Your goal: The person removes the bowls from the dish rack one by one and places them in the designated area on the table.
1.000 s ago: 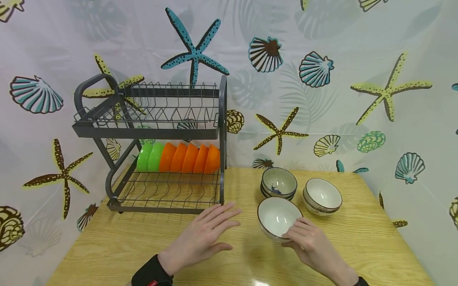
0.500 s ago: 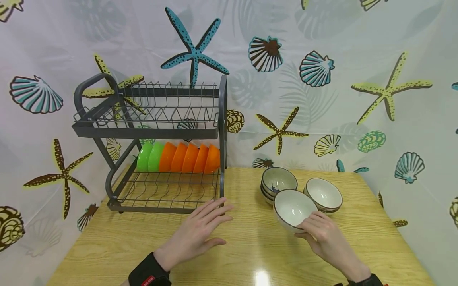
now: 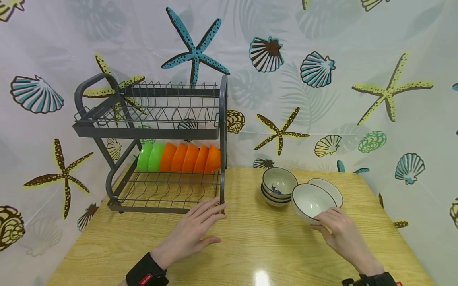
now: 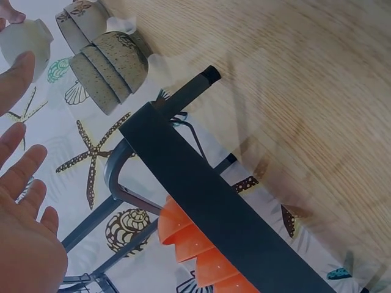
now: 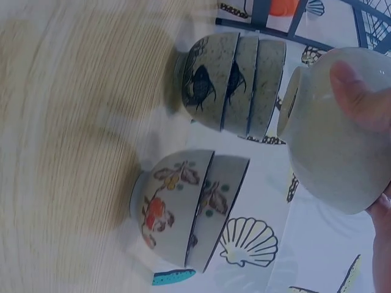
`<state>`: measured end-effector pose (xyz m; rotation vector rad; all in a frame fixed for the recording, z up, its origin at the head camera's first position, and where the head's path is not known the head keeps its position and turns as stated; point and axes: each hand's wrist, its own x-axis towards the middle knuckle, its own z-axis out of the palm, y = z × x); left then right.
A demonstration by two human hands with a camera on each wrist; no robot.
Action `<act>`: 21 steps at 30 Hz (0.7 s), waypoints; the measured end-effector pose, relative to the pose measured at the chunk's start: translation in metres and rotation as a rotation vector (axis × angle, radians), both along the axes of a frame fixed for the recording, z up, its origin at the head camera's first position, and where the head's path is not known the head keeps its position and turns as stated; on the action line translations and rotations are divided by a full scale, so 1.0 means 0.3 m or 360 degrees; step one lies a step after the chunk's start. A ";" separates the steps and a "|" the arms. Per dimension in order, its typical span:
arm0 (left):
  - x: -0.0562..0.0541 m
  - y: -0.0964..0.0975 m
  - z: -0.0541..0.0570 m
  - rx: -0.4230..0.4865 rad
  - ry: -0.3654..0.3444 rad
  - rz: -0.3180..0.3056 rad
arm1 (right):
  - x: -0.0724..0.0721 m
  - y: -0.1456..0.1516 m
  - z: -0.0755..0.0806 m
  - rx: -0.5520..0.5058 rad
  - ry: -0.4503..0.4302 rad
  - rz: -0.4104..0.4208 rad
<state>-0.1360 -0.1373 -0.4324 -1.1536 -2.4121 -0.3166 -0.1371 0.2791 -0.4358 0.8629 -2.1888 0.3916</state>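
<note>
Pinched at its near right rim, a white bowl with a dark edge [image 3: 311,200] is held up off the table by my right hand [image 3: 341,234]. The right wrist view shows the thumb against the outer wall of this bowl [image 5: 336,140]. Just behind it is a stack of white flower-patterned bowls [image 5: 174,207], partly hidden in the head view. To its left stands a stack of speckled grey bowls [image 3: 280,182] with dark blue fish. My left hand [image 3: 191,228], fingers extended and holding nothing, hovers by the front right corner of the dish rack [image 3: 157,209].
On the lower tier of the rack, green bowls [image 3: 150,157] and orange bowls [image 3: 189,159] stand on edge in a row. The upper wire tier [image 3: 157,107] overhangs them. A patterned cloth [image 3: 279,91] hangs behind the wooden table [image 3: 243,246].
My right hand has carried the white bowl rightward and slightly back, from in front of the grey stack to in front of the flowered stack. My left hand has drifted slightly left.
</note>
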 end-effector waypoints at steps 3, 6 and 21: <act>-0.003 -0.003 -0.004 0.0000 -0.0008 0.0007 | -0.002 0.025 -0.001 0.0006 -0.0025 -0.0072; -0.005 -0.006 -0.007 0.0000 -0.0013 0.0014 | -0.008 0.048 -0.002 0.0016 -0.0044 -0.0149; -0.010 -0.018 -0.025 0.0025 -0.0070 0.0037 | -0.063 0.115 -0.018 -0.0018 -0.0059 -0.0252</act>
